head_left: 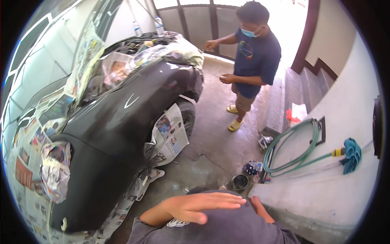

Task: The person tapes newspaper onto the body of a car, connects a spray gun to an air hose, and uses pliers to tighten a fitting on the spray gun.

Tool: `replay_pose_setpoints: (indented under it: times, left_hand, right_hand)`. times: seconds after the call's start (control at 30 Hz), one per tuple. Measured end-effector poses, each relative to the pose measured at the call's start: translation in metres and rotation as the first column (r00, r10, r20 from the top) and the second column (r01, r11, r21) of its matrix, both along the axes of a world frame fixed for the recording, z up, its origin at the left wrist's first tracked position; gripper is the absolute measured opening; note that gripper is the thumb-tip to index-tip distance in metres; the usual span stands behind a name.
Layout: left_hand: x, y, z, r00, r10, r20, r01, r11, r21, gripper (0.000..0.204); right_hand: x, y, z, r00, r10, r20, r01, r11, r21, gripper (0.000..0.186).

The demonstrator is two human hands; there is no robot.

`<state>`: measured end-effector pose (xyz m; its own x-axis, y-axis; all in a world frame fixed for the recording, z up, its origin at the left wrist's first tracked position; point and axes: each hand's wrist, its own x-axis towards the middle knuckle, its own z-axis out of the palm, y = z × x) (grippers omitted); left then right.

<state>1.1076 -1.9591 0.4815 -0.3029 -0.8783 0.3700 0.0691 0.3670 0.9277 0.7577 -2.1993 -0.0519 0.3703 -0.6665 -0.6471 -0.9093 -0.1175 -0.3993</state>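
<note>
**Hands at my chest beside the masked car**

My left hand (195, 206) lay flat and open against my grey shirt (227, 227) at the lower middle of the frame, fingers together, long axis running left to right with the fingertips pointing right. My right hand (260, 207) sat just beside those fingertips, mostly hidden; I could not tell whether it was open or closed. The two hands were close together, holding nothing I could see.

One dark car (122, 118) filled the left half, its long axis running from lower left to upper middle, with newspaper (170, 136) taped over the wheel, windows and lights. One other person (250, 61) stood at upper middle on the concrete floor (211, 138). At right I counted one coiled green hose (292, 150), one teal cloth (351, 154), and one small dark tin (239, 181) on the floor just above my hands.
</note>
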Motion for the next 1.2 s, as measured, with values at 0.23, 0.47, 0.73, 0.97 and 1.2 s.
replay_pose_setpoints:
  times: [0.23,0.47,0.73,0.97,1.2]
  left_hand:
    - [-0.019,0.01,-0.027,0.965,0.26,-0.035,-0.241,0.931,0.273,0.057]
    - [-0.005,-0.003,-0.057,0.93,0.368,-0.005,-0.323,0.821,0.47,0.05]
    - [0.062,-0.013,-0.087,0.897,0.441,0.008,-0.376,0.756,0.535,0.049]
    - [0.162,-0.045,-0.089,0.897,0.436,0.078,-0.412,0.758,0.506,0.048]
    - [0.256,-0.081,-0.081,0.883,0.429,0.191,-0.469,0.784,0.407,0.049]
  right_hand:
    - [0.014,-0.036,-0.014,0.985,0.17,0.004,-0.17,0.984,0.062,0.041]
    - [0.025,-0.061,-0.047,0.907,0.422,-0.002,-0.422,0.907,-0.01,0.044]
    - [0.139,-0.087,-0.027,0.868,0.494,-0.051,-0.478,0.859,0.185,0.037]
    - [0.239,-0.129,-0.009,0.897,0.442,0.021,-0.442,0.896,0.05,0.034]
    - [0.295,-0.21,-0.005,0.813,0.578,0.075,-0.505,0.763,-0.404,0.031]
